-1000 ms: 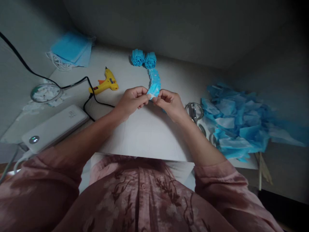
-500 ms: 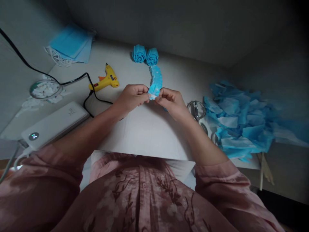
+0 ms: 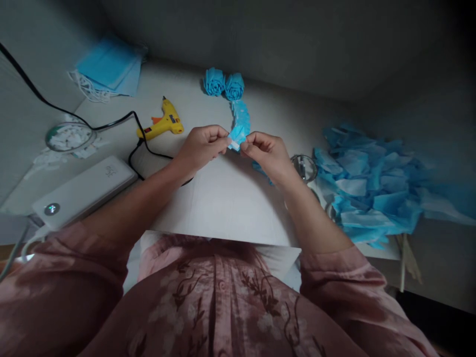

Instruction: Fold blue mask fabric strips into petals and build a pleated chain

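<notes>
In the head view, a small blue-and-white fabric piece (image 3: 234,144) with a pale edge stretches between my two hands. My left hand (image 3: 204,145) pinches its left side between thumb and fingers. At its right end, the thumb and forefinger of my right hand (image 3: 266,150) are closed. Just beyond my fingertips lies a curved row of overlapping blue fabric petals (image 3: 241,116); whether the piece touches the row I cannot tell. Two blue fabric roses (image 3: 224,86) sit at the far end of that row. Blue scraps (image 3: 262,170) lie partly under my right hand.
Left of my hands lies a yellow glue gun (image 3: 165,120) with a black cord. A white power bank (image 3: 85,191), a dish of white bits (image 3: 70,137) and stacked blue masks (image 3: 109,67) stand further left. At right are scissors (image 3: 305,168) and a heap of blue fabric pieces (image 3: 375,183).
Both hands have shifted slightly away from me, and the right wrist has moved a little right. The piece between my fingers has tilted, and blue scraps under my right hand show more.
</notes>
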`<action>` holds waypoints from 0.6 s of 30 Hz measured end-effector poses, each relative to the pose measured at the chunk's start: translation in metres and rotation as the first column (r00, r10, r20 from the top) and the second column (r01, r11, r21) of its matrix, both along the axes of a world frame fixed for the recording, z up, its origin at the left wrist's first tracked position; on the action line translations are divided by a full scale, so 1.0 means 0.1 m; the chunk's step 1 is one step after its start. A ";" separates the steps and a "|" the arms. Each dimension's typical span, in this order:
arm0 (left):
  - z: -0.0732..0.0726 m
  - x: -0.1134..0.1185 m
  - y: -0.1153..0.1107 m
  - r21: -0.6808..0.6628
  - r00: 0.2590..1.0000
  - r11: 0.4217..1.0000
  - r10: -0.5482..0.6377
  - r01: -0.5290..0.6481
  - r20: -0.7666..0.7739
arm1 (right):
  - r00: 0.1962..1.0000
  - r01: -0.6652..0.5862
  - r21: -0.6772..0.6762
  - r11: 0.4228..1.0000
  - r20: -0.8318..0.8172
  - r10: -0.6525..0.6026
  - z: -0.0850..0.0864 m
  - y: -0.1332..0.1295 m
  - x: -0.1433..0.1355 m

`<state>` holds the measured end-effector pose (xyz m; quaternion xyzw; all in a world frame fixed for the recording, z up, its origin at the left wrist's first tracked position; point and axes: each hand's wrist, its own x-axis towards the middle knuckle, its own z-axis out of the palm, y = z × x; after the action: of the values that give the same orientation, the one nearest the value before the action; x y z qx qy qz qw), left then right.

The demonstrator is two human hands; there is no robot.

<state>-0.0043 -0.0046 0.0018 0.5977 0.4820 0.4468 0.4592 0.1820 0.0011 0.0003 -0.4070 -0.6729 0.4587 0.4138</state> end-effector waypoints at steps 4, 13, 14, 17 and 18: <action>-0.04 0.01 0.01 0.234 0.986 0.958 0.163 -0.166 0.034 | 0.998 0.063 0.032 0.998 -0.025 -0.062 -0.02 0.00 -0.01; -0.12 0.06 -0.04 0.380 0.975 0.920 0.165 -0.098 -0.147 | 0.997 0.077 0.095 0.992 0.003 -0.078 -0.06 -0.01 -0.03; -0.12 0.06 -0.04 0.364 0.974 0.926 0.164 -0.097 -0.158 | 0.997 0.077 0.103 0.992 0.011 -0.078 -0.06 -0.02 -0.04; -0.10 0.06 -0.06 0.312 0.968 0.946 0.151 -0.083 -0.200 | 0.995 0.089 0.122 0.989 0.040 -0.095 -0.06 -0.02 -0.04; -0.09 0.06 -0.06 0.297 0.965 0.951 0.149 -0.081 -0.214 | 0.993 0.097 0.127 0.987 0.048 -0.104 -0.06 -0.02 -0.04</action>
<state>0.0013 -0.0107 -0.0069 0.6769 0.4973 0.4643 0.2809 0.1776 -0.0013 -0.0055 -0.4260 -0.6899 0.3830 0.4426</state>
